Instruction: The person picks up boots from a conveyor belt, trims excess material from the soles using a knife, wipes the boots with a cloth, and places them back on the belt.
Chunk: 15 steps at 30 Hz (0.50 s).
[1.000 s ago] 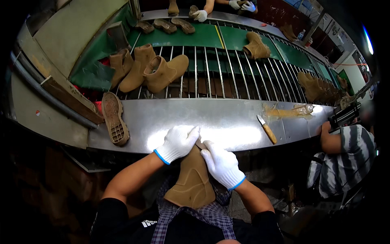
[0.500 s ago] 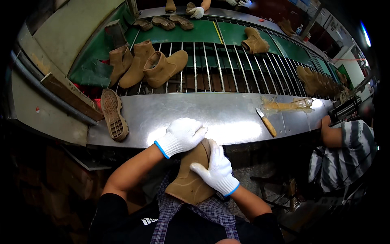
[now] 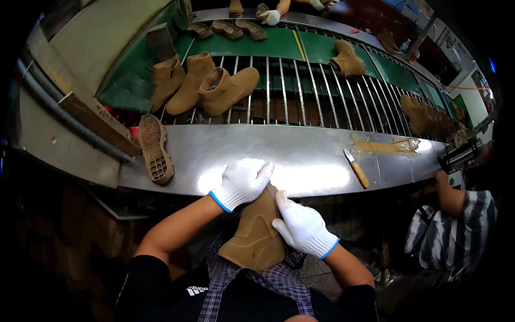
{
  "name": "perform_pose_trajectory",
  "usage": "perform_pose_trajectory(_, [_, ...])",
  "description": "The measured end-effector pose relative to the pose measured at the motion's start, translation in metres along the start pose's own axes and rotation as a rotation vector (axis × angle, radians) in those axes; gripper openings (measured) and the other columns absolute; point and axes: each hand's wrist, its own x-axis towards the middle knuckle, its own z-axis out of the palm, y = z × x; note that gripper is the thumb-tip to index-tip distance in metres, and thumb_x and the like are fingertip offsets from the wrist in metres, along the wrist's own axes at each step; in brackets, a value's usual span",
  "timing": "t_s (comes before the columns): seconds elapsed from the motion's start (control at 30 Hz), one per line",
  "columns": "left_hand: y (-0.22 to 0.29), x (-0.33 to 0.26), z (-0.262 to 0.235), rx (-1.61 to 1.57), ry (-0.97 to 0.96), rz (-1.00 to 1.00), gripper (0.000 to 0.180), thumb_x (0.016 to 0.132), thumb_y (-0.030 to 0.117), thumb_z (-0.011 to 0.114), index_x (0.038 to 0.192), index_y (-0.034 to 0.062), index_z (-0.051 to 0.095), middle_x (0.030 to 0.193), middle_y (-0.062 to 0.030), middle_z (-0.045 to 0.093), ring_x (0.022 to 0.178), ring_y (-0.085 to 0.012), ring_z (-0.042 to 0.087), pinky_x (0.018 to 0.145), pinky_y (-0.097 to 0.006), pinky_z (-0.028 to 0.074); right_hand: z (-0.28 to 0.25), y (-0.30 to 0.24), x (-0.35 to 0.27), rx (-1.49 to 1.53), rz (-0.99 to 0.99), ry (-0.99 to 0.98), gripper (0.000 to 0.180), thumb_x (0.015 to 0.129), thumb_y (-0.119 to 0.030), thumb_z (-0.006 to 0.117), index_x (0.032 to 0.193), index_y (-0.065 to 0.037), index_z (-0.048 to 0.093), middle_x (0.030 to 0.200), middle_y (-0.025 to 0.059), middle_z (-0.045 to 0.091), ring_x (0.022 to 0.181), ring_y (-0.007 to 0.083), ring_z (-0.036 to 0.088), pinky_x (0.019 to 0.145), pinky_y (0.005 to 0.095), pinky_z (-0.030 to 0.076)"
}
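A tan ankle boot (image 3: pixel 256 233) rests against my plaid apron (image 3: pixel 268 279), its far end pointing up toward the bench edge. My left hand (image 3: pixel 244 182), in a white knit glove with a blue cuff, is closed around that far end and hides it. Along the boot's right side lies my right hand (image 3: pixel 306 228), gloved the same way. Its thumb and fingertips touch the boot edge, with the palm turned off to the right. What the right fingers do beneath the edge is partly hidden.
Across the metal bench (image 3: pixel 300 161) lie a wooden-handled knife (image 3: pixel 357 169) and a loose sole (image 3: pixel 155 150). Several tan boots (image 3: pixel 228 88) stand on the roller conveyor (image 3: pixel 289 91) beyond. A co-worker's gloved hand (image 3: pixel 271 17) is at the back; a striped sleeve (image 3: pixel 475 214) shows at right.
My right hand has slid to the right, so less of it covers the boot. My left hand keeps its hold at the far end. The whole view has shifted slightly.
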Motion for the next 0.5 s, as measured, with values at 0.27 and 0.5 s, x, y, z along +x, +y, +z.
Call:
perform_pose_trajectory(0.27, [-0.022, -0.025, 0.010, -1.053, 0.109, -0.641, 0.041, 0.114, 0.035, 0.062, 0.132, -0.0016, 0.070, 0.116, -0.0122, 0.075, 0.105, -0.0194, 0.071, 0.099, -0.035, 0.058, 0.005, 0.000, 0.016, 0.220, 0.086, 0.047, 0.081, 0.098, -0.039, 0.081, 0.164, -0.004, 0.050, 0.151, 0.0280, 0.063, 0.131, 0.0433, 0.069, 0.108, 0.0434, 0.058])
perform_pose_trajectory(0.5, [0.007, -0.025, -0.005, -1.289, 0.126, -0.469, 0.042, 0.102, 0.014, 0.056, 0.139, -0.0018, 0.066, 0.132, -0.0131, 0.070, 0.127, -0.0219, 0.064, 0.117, -0.038, 0.049, -0.025, -0.022, 0.062, 0.381, -0.072, 0.180, 0.100, 0.095, -0.040, 0.087, 0.170, 0.001, 0.035, 0.153, 0.0298, 0.061, 0.137, 0.0411, 0.066, 0.116, 0.0473, 0.054])
